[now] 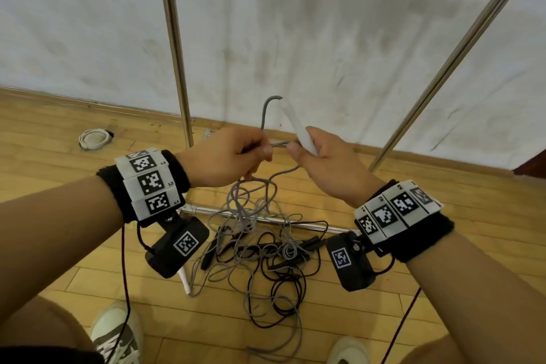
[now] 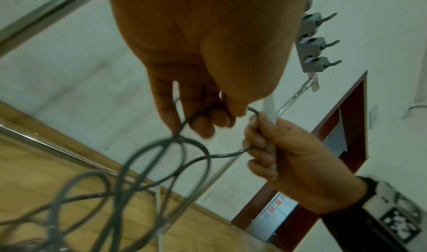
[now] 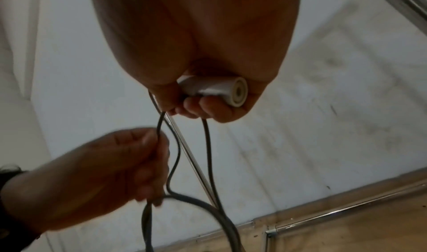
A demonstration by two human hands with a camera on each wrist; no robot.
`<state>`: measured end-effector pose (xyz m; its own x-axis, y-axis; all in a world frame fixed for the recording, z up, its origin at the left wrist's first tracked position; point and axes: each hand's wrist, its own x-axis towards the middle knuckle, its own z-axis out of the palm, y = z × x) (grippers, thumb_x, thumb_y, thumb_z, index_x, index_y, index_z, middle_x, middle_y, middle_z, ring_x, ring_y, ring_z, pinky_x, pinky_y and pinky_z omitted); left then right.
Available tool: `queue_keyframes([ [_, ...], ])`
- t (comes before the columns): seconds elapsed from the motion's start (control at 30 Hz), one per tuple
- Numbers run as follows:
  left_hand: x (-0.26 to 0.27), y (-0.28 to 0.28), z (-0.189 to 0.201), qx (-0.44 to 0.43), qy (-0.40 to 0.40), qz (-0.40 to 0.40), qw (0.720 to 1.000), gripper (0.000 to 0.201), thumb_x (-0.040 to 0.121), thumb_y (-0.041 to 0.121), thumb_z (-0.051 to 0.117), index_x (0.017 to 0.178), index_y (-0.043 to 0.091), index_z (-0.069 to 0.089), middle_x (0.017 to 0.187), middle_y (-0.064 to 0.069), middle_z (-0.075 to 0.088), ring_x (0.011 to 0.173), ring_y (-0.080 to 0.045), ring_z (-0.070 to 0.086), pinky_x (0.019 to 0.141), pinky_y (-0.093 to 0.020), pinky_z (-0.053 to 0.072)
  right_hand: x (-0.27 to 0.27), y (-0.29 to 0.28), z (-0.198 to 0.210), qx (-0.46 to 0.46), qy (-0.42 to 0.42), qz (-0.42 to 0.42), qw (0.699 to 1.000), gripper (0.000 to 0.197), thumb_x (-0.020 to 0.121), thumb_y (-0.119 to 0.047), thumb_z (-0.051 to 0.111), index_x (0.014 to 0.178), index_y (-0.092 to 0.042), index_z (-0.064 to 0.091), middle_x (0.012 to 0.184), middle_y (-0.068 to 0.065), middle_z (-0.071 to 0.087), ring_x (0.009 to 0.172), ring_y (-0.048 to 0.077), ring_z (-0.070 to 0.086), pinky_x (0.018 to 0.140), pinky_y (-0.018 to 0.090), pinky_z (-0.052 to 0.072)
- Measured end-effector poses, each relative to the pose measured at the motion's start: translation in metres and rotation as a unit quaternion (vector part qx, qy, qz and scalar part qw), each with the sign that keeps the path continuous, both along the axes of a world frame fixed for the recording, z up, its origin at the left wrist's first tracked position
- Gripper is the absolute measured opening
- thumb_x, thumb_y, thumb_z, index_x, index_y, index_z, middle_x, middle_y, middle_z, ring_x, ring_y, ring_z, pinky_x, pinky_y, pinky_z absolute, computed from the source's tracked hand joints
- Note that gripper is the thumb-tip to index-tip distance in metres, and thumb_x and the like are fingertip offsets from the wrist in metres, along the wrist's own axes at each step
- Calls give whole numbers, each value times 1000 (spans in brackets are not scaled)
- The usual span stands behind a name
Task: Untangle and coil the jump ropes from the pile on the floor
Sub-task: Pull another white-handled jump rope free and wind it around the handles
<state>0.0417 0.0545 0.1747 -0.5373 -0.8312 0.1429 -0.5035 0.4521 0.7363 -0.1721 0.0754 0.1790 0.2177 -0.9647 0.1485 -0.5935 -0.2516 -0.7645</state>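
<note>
Right hand (image 1: pixel 328 162) gripping white handle (image 1: pixel 298 127), thin grey rope (image 1: pixel 263 115), looped, tangled

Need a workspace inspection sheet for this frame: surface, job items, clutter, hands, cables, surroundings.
Surface: wood floor.
Job items: grey rope rising from the pile; white handle; coiled rope by the wall.
Clutter: nothing seen.
Hands: left hand pinches the grey rope; right hand grips the white handle.
Cables: red lead from the left wrist camera.
Surroundings: white wall, metal poles.
</note>
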Motion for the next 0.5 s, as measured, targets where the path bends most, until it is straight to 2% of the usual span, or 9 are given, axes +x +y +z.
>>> queue_keyframes([
  [0.1,11,-6,-16,48,-87,-37,994,19,102,28,47,88,25,59,77,6,67,69,0,63,61,-11,45,-8,-5,3,-26,22,-17,999,18,97,-37,56,81,-26,55,66,-10,52,55,-1,44,51,12,35],
  [0.17,18,-10,-28,56,-144,-46,987,20,103,28,44,89,24,58,80,7,65,70,1,59,63,-11,44,-13,-9,3,-41,22,-43,998,21,96,-38,56,82,-22,57,67,-10,53,55,-1,44,50,13,34],
  [0.23,27,-12,-38,70,-190,-48,978,23,103,26,42,89,20,58,80,9,63,67,5,55,61,-8,41,-20,-14,6,-64,6,-84,994,24,95,-38,57,83,-18,59,65,-10,52,54,-1,44,49,14,34],
  [0.33,40,-15,-46,70,-239,-49,967,28,104,22,40,84,11,57,74,8,55,62,9,49,61,-5,37,-37,-22,13,-97,-22,-132,986,25,93,-38,60,79,-18,60,63,-9,52,54,1,44,49,13,36],
  [0.4,46,-16,-45,54,-245,-33,967,29,104,25,41,80,18,56,73,8,55,63,8,49,60,-7,37,-46,-25,13,-101,-18,-134,986,26,92,-37,61,78,-15,61,63,-7,52,54,2,43,49,13,37],
  [0.5,50,-19,-42,39,-245,-2,969,27,103,27,41,84,22,59,78,9,64,72,-4,58,60,-14,39,-58,-27,10,-69,5,-144,987,28,90,-35,64,75,-12,63,62,0,55,55,7,46,56,26,41],
])
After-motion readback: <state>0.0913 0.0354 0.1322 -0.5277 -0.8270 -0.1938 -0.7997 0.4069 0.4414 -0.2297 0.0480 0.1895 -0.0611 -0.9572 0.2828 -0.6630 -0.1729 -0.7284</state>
